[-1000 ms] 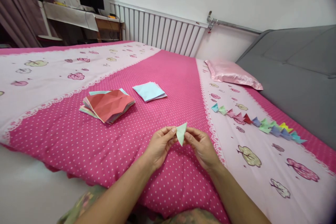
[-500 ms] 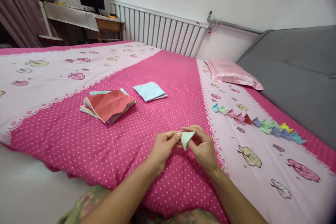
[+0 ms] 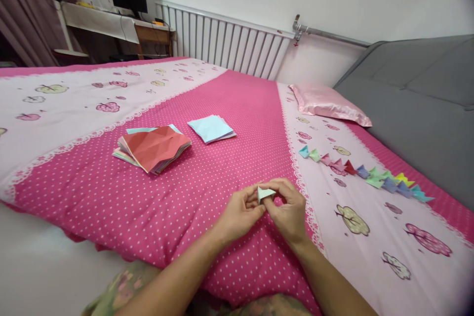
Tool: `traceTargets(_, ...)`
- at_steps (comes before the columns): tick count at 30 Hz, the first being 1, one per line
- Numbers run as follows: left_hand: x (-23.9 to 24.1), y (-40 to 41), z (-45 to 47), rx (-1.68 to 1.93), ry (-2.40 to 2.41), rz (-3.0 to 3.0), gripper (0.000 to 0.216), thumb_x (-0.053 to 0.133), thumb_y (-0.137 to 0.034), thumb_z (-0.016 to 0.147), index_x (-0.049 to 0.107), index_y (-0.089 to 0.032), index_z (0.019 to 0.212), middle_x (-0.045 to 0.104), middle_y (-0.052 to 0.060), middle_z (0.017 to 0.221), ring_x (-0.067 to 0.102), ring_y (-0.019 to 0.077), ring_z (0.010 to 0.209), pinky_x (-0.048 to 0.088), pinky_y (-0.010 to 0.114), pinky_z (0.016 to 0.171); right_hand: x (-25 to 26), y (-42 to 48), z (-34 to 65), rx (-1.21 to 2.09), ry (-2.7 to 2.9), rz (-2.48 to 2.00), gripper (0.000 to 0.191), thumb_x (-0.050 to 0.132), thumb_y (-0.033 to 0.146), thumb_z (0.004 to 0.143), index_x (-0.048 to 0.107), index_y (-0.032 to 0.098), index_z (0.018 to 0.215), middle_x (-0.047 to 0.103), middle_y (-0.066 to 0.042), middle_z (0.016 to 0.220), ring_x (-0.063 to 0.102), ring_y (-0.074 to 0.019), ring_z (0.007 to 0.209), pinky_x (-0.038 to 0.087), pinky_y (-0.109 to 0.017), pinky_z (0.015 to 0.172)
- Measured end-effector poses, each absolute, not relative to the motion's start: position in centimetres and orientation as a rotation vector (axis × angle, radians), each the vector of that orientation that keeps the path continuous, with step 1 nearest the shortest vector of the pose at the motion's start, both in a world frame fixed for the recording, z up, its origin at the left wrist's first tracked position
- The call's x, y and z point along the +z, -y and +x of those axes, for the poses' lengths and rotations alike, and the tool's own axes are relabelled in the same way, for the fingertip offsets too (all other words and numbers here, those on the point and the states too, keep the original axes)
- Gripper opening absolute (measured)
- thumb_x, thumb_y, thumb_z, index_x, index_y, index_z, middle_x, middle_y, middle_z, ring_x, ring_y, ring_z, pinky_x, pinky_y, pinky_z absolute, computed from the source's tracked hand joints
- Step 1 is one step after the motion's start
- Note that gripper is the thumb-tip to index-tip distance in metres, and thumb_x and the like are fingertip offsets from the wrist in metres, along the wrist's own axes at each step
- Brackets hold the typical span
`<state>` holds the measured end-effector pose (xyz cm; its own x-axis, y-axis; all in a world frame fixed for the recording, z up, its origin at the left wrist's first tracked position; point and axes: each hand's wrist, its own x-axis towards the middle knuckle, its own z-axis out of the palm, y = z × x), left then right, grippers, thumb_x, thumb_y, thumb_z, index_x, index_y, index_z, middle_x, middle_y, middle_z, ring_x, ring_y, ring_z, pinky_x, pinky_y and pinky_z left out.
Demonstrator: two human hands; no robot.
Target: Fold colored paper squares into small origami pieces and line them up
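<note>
Both my hands pinch one small folded piece of pale green paper [image 3: 265, 192] just above the pink dotted bedspread [image 3: 207, 177]. My left hand [image 3: 240, 213] grips its left side with thumb and fingers pressed together. My right hand [image 3: 287, 210] curls over its right side, and most of the paper is hidden between the fingers. A row of several small folded paper pieces [image 3: 365, 173] in mixed colours lies to the right on the pale pink part of the cover.
A stack of creased coloured sheets with a red one on top [image 3: 153, 148] and a smaller stack of light blue sheets [image 3: 211, 129] lie ahead to the left. A pink pillow [image 3: 326, 103], grey headboard [image 3: 422, 103] and white radiator [image 3: 225, 42] stand farther off.
The green paper, earlier held up as a larger triangle, is now folded smaller and tucked between both hands, which have closed together and shifted slightly right and down.
</note>
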<state>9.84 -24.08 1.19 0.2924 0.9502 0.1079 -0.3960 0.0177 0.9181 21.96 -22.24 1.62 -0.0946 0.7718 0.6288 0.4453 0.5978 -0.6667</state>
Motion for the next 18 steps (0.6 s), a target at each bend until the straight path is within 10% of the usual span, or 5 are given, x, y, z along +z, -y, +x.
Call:
traceTargets(8, 1.0, 24.2, 9.7, 1.236, -0.784, 0.992, 0.023, 0.052, -0.027, 0.080, 0.066, -0.016, 0.094, 0.066, 0.007, 0.088, 0.060, 0.0160, 0.080, 0.046, 0.026, 0.071, 1.2, 22.2, 22.1, 0.344, 1.830, -0.933, 0.028, 0.055, 0.011, 0.076, 0.068, 0.028, 0.094, 0.059, -0.003, 0.085, 0.058, -0.0163, 0.077, 0.049, -0.030, 0.066)
traceTargets(18, 2.3, 24.0, 8.2, 1.295, -0.580, 0.545, 0.027, 0.050, -0.005, 0.068, 0.067, -0.015, 0.087, 0.064, 0.005, 0.095, 0.057, 0.0134, 0.090, 0.042, 0.026, 0.087, 1.5, 21.7, 22.4, 0.166, 2.137, -0.945, 0.038, 0.043, 0.021, 0.086, 0.053, 0.034, 0.120, 0.042, -0.002, 0.136, 0.039, -0.0253, 0.119, 0.033, -0.052, 0.096)
